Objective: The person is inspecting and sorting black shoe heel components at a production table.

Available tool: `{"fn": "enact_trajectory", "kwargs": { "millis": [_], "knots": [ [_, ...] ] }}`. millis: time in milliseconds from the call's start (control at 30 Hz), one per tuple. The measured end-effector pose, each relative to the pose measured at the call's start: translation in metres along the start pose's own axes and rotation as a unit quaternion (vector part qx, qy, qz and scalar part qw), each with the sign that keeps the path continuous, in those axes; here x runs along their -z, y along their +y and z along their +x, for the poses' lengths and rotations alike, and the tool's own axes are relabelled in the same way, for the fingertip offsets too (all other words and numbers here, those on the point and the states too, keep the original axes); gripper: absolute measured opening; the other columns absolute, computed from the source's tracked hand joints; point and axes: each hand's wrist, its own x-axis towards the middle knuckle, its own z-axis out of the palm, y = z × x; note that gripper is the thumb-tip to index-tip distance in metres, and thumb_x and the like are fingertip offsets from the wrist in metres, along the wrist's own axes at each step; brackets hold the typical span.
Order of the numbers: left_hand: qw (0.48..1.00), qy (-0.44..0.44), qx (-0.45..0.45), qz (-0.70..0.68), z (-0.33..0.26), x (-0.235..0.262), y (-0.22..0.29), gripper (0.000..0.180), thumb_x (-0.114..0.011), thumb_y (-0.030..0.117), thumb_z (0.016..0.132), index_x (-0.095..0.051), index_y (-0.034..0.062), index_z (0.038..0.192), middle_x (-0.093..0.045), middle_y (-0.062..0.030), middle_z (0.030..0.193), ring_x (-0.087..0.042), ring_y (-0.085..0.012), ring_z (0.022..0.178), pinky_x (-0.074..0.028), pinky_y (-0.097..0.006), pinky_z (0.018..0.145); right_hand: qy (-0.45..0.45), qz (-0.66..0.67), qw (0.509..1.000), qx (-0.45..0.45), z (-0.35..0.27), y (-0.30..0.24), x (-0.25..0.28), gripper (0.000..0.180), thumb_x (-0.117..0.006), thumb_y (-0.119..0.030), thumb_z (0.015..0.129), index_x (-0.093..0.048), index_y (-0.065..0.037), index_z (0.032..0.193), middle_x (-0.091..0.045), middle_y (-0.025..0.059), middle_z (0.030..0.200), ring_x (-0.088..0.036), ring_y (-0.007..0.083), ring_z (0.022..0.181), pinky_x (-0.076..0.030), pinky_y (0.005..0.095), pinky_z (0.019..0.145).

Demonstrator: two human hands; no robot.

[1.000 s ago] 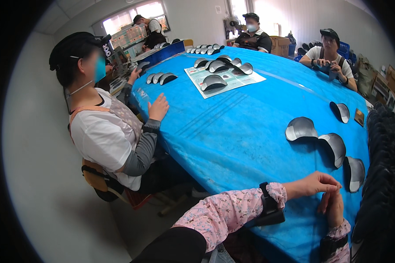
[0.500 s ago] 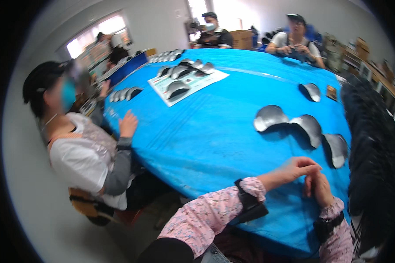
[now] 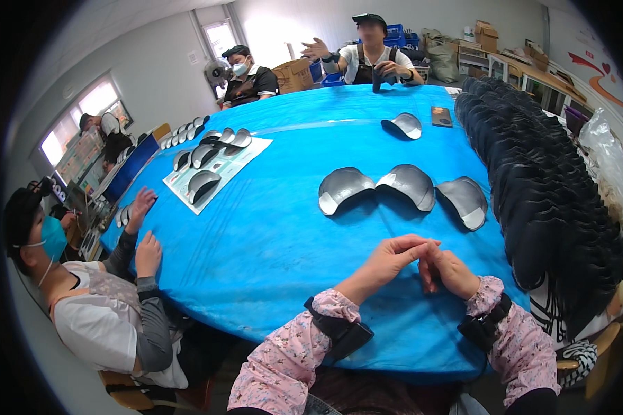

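Note:
My left hand [image 3: 394, 259] and my right hand [image 3: 451, 271] meet above the near part of the blue-covered table [image 3: 277, 277]. Their fingertips touch, with the fingers of both bent and closed. Whether anything small is between them is hidden. Just beyond the hands, three curved, visor-shaped grey pieces stand arched in a row: a left one [image 3: 346, 190], a middle one [image 3: 407, 187] and a right one [image 3: 465, 202]. Neither hand touches them. Another such piece [image 3: 403, 126] lies farther back, beside a dark flat phone-like object [image 3: 441, 116].
A long, thick stack of black curved pieces [image 3: 533, 187] lines the table's right side. More grey pieces rest on and around a printed sheet [image 3: 246, 158] at the left. One co-worker [image 3: 111, 311] sits at left; others [image 3: 374, 62] sit across. A clear plastic bag [image 3: 606, 152] is at right.
The view has swung right, so the table pieces appear farther left. My hands stay together, fingertips touching. The co-worker across has raised one hand and holds a dark object in the other.

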Motion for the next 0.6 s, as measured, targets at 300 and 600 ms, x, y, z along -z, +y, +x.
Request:
{"fn": "enact_trajectory", "kwargs": {
  "millis": [300,600],
  "knots": [
    [0.999,-0.001,-0.008,-0.037,-0.0008,-0.0012,0.0018,0.034,-0.051,0.03,0.091,-0.058,0.0037,0.111,-0.061,-0.0046,0.102,-0.054,-0.0119,0.099,-0.039,-0.028,0.09,0.01,0.016,1.0,-0.017,0.0016,-0.0026,-0.0015,0.058,-0.025,-0.053,0.093,-0.049,-0.006,0.068,-0.051,0.002,0.059,-0.053,0.0094,0.051,-0.041,0.0199,0.048],
    [1.0,-0.005,0.004,0.005,-0.0019,-0.0035,0.0029,0.027,-0.056,0.021,0.089,-0.058,0.0048,0.11,-0.06,-0.0033,0.104,-0.053,-0.0112,0.1,-0.038,-0.028,0.091,0.015,0.011,1.0,-0.003,-0.0002,-0.0015,-0.0024,0.062,-0.026,-0.054,0.093,-0.05,-0.005,0.064,-0.051,0.0035,0.056,-0.051,0.011,0.049,-0.04,0.0216,0.048]
  ]
}}
